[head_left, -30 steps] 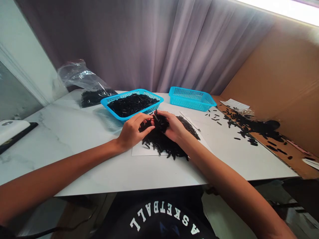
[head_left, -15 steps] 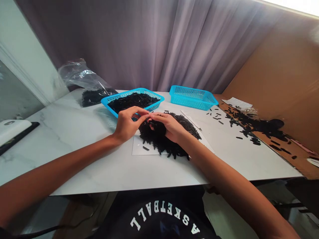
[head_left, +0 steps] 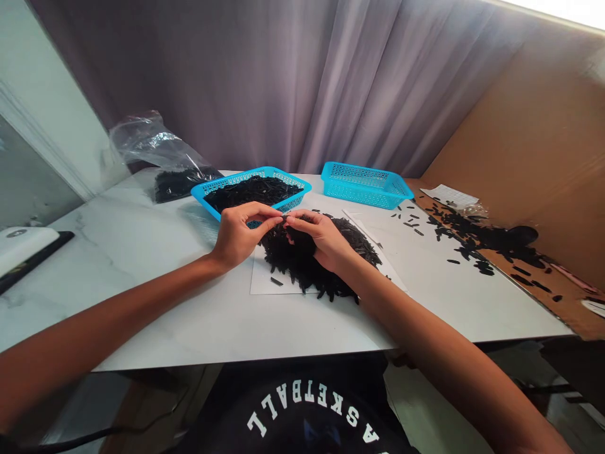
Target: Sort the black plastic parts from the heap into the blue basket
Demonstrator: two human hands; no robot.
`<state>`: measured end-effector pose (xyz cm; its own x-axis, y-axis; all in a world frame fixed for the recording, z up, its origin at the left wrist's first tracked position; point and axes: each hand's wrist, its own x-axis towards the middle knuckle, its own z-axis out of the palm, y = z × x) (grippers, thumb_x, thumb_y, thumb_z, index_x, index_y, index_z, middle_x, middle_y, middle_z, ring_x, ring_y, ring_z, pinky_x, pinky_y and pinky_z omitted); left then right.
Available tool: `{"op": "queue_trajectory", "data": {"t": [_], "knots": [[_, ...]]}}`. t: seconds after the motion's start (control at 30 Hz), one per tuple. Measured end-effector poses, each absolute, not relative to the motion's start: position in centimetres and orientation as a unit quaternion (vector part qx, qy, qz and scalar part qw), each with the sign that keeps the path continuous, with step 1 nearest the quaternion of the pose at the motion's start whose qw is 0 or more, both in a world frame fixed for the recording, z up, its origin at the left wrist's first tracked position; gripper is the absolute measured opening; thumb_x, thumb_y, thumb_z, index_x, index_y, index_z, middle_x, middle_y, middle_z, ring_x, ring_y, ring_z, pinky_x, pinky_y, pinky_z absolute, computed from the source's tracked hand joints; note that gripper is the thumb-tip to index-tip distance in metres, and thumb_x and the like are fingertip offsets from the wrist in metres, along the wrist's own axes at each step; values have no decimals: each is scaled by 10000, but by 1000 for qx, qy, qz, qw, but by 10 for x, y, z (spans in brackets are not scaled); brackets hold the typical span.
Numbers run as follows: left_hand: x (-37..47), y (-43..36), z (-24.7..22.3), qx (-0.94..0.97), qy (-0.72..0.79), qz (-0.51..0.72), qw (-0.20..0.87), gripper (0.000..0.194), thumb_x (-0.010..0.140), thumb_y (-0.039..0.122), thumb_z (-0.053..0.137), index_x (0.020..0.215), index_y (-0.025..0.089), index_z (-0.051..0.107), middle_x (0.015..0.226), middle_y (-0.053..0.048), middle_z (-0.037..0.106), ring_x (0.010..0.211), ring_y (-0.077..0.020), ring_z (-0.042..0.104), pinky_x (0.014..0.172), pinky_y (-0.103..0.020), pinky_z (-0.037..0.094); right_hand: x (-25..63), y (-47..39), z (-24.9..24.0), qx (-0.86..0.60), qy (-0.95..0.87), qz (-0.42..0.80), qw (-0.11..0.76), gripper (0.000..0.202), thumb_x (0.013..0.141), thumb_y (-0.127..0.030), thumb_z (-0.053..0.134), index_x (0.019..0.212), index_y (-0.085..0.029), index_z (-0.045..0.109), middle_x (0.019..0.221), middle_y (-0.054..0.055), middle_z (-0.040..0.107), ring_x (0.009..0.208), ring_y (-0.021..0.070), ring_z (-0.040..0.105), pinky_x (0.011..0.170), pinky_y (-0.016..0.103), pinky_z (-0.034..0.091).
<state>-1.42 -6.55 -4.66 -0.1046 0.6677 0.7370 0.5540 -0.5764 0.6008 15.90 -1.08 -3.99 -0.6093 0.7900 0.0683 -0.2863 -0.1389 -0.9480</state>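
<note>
My left hand [head_left: 241, 233] and my right hand [head_left: 319, 236] meet fingertip to fingertip above a heap of small black elongated pieces [head_left: 312, 268]. Thumb and forefinger are pinched on each hand. A small black piece [head_left: 284, 219] shows between the two pinches, mostly covered by the fingers. Under the heap lies a white sheet [head_left: 265, 287], with one loose piece near its left front corner. Just behind my left hand stands a blue perforated basket [head_left: 227, 183] filled with similar black pieces.
A second blue basket [head_left: 359, 195] stands at the back right. Behind on the left is a clear plastic bag [head_left: 155, 145] with black contents. More black pieces [head_left: 472, 236] are scattered along the cardboard [head_left: 562, 315] at right. A white device [head_left: 31, 243] sits at far left.
My fingertips have parted slightly, and a dark bit now shows between them. My left hand has shifted a little left. The baskets and heap look the same.
</note>
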Motion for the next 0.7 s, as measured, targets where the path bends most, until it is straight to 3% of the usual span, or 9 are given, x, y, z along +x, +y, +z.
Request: {"op": "queue_trajectory", "data": {"t": [0.33, 0.7], "knots": [[-28, -62, -42, 760, 352, 508, -201, 81, 866, 248, 736, 935, 205, 748, 866, -22, 766, 831, -166, 691, 790, -310, 546, 163, -14, -32, -223, -524, 741, 357, 246, 694, -304, 840, 829, -171, 683, 748, -22, 649, 639, 108, 576, 620, 257, 428], [-27, -63, -42, 748, 365, 513, -210, 86, 882, 269, 716, 904, 192, 746, 842, -29, 767, 798, -167, 684, 763, -309, 536, 161, -14, -35, -216, -541, 724, 369, 259, 689, -336, 847, 837, -178, 705, 778, -16, 645, 667, 110, 565, 633, 261, 435]]}}
